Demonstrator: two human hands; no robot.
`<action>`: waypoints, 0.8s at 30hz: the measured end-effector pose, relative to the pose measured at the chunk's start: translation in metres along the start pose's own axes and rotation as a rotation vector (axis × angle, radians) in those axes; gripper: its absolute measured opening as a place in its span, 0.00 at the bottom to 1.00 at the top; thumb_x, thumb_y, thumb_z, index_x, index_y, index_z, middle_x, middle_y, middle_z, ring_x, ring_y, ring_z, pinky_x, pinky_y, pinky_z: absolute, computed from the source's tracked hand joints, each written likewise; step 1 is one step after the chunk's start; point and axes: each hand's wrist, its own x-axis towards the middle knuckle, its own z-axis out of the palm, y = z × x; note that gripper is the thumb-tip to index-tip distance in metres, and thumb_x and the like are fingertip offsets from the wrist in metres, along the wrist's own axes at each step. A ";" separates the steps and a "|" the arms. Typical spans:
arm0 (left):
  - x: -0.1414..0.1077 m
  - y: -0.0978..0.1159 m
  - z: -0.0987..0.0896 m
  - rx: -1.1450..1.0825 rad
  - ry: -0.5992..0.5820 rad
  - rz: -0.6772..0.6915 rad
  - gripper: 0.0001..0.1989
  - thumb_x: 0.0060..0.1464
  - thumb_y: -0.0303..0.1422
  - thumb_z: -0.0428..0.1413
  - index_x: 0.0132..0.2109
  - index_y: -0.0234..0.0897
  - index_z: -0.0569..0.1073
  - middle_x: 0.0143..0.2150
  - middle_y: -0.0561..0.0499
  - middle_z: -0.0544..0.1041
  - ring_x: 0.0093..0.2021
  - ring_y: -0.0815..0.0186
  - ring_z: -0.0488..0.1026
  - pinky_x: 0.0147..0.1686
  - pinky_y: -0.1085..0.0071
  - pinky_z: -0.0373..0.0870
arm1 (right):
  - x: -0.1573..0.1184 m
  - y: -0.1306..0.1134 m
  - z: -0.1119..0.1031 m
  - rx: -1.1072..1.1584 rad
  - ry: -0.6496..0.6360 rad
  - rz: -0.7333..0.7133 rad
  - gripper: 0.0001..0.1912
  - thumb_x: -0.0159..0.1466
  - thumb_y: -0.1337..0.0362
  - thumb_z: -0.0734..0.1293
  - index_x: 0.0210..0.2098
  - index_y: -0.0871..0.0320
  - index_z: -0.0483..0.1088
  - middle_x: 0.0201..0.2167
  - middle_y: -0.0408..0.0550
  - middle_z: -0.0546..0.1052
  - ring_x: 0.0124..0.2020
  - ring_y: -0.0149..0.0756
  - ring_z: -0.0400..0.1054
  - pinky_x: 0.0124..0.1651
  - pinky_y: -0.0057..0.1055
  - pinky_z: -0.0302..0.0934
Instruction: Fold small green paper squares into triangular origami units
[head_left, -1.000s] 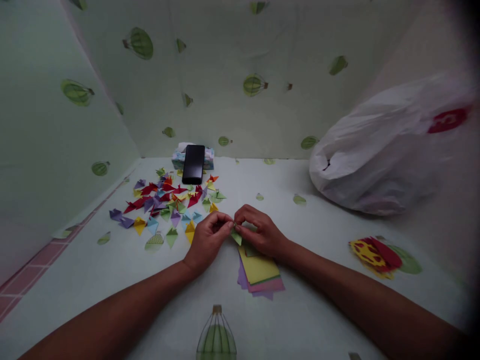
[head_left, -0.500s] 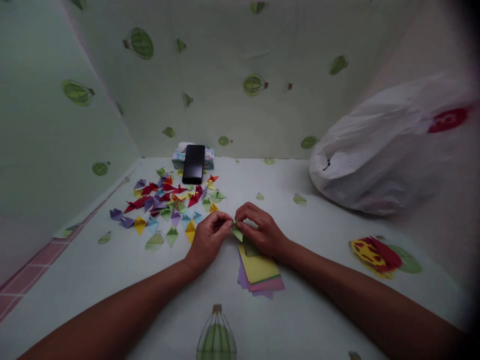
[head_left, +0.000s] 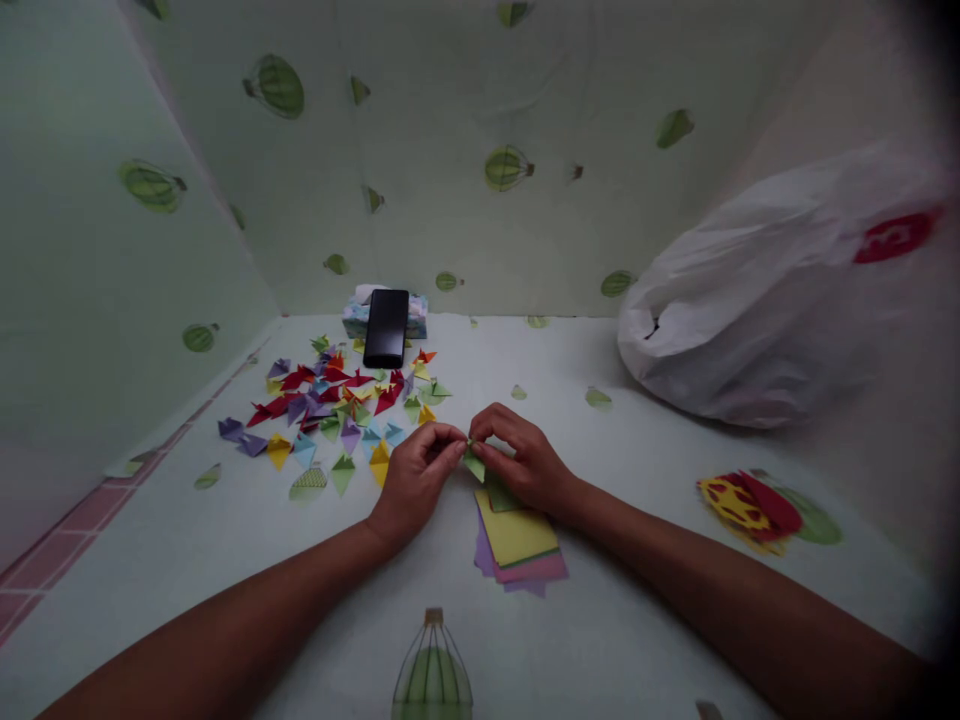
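Note:
Between my two hands is a small piece of folded green paper [head_left: 474, 464], pinched at its upper end. The thumb and forefinger of my left hand [head_left: 422, 472] close on its left side. My right hand [head_left: 523, 463] grips it from the right, fingers curled. Beneath and in front of my right hand lies a stack of square paper sheets [head_left: 521, 530], yellow on top with green, pink and purple edges showing. Many small folded paper birds [head_left: 343, 472] in several colours are spread to the left of my left hand.
A black phone [head_left: 387, 328] leans on a tissue box [head_left: 355, 318] behind the folded birds. At the right stands a bulging white plastic bag [head_left: 720, 320]. Nearer on that side lies a flat red and yellow item [head_left: 776, 505]. Balloon-patterned walls [head_left: 427, 130] enclose the back and left.
Both hands keep their pinch on the green paper in almost the same place. The whole view has shifted very slightly; nothing else has visibly moved.

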 end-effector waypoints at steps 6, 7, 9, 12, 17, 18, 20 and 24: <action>0.000 0.001 0.000 -0.001 0.003 -0.012 0.05 0.56 0.33 0.57 0.36 0.35 0.74 0.32 0.52 0.74 0.32 0.68 0.69 0.34 0.72 0.67 | -0.001 0.001 0.001 -0.026 0.007 -0.036 0.05 0.68 0.68 0.62 0.34 0.57 0.65 0.34 0.50 0.71 0.38 0.37 0.65 0.42 0.35 0.61; 0.000 0.001 0.000 0.002 0.003 -0.011 0.05 0.56 0.33 0.57 0.36 0.35 0.74 0.32 0.52 0.74 0.32 0.68 0.69 0.33 0.72 0.67 | -0.001 0.001 0.001 -0.035 0.008 -0.040 0.05 0.68 0.68 0.62 0.34 0.57 0.65 0.34 0.50 0.71 0.38 0.37 0.65 0.42 0.36 0.61; 0.000 0.001 0.000 0.005 -0.001 -0.010 0.05 0.56 0.33 0.57 0.36 0.35 0.74 0.32 0.52 0.74 0.32 0.68 0.69 0.33 0.72 0.67 | -0.001 0.001 0.001 -0.051 0.012 -0.047 0.05 0.69 0.67 0.61 0.34 0.57 0.65 0.34 0.50 0.71 0.38 0.38 0.65 0.41 0.36 0.61; 0.000 0.002 0.000 0.008 -0.006 -0.004 0.05 0.56 0.33 0.56 0.36 0.36 0.74 0.32 0.52 0.74 0.32 0.68 0.69 0.33 0.72 0.66 | 0.000 0.000 0.002 -0.068 0.011 -0.058 0.05 0.69 0.67 0.61 0.34 0.56 0.65 0.34 0.50 0.70 0.38 0.38 0.65 0.41 0.36 0.61; -0.001 0.002 0.000 0.065 -0.012 0.020 0.05 0.58 0.33 0.55 0.36 0.36 0.73 0.32 0.52 0.74 0.32 0.67 0.70 0.34 0.72 0.66 | -0.001 -0.002 0.002 -0.066 0.008 -0.054 0.06 0.69 0.68 0.61 0.34 0.56 0.65 0.34 0.50 0.70 0.38 0.38 0.65 0.41 0.36 0.62; -0.001 0.002 0.000 0.080 -0.014 0.031 0.05 0.58 0.33 0.55 0.36 0.36 0.72 0.32 0.52 0.74 0.33 0.67 0.70 0.34 0.72 0.66 | -0.001 -0.003 0.002 -0.063 0.008 -0.050 0.06 0.69 0.68 0.61 0.34 0.56 0.65 0.35 0.50 0.70 0.38 0.38 0.65 0.41 0.37 0.62; -0.002 0.002 -0.001 0.109 -0.019 0.060 0.05 0.59 0.33 0.54 0.36 0.37 0.72 0.33 0.52 0.74 0.33 0.66 0.70 0.35 0.72 0.66 | -0.001 -0.003 0.002 -0.058 0.006 -0.047 0.05 0.69 0.67 0.61 0.34 0.56 0.65 0.35 0.50 0.70 0.38 0.38 0.65 0.41 0.37 0.62; -0.003 0.003 -0.001 0.151 -0.024 0.100 0.05 0.61 0.32 0.53 0.37 0.37 0.71 0.34 0.51 0.73 0.35 0.66 0.70 0.37 0.71 0.66 | -0.001 -0.004 0.003 -0.044 0.010 -0.045 0.05 0.69 0.67 0.61 0.34 0.56 0.65 0.35 0.50 0.70 0.38 0.38 0.65 0.41 0.36 0.62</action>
